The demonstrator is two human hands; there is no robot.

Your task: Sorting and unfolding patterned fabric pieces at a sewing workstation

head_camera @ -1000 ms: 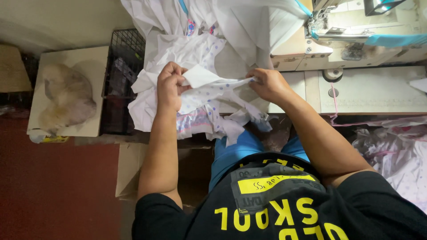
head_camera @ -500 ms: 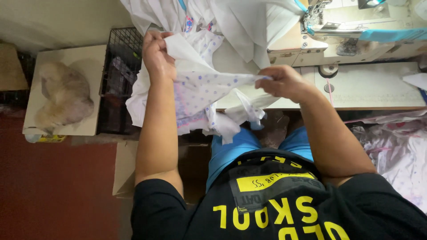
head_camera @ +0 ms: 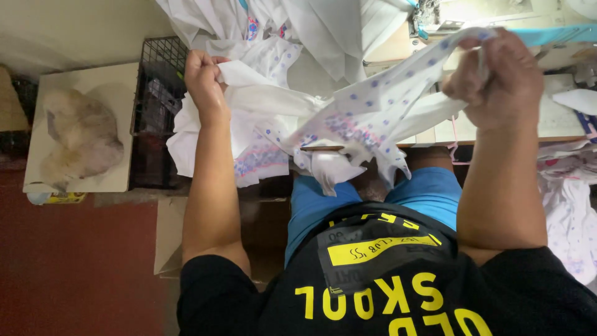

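Stretched white spotted fabric spans the gap between left hand and right hand, blocking passage across the table edge. Beyond it, heaped white cloth fills the far side. Black wire crate stands just beside the left forearm; the board with a pale bundle lies further left. More cloth crowds the right. Open room: red floor at lower left, outside the left arm.

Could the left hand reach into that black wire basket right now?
Probably not straight away. The left hand is beside the black wire basket, but its fingers are closed on the dotted white cloth, and more white cloth drapes over the basket's near side.
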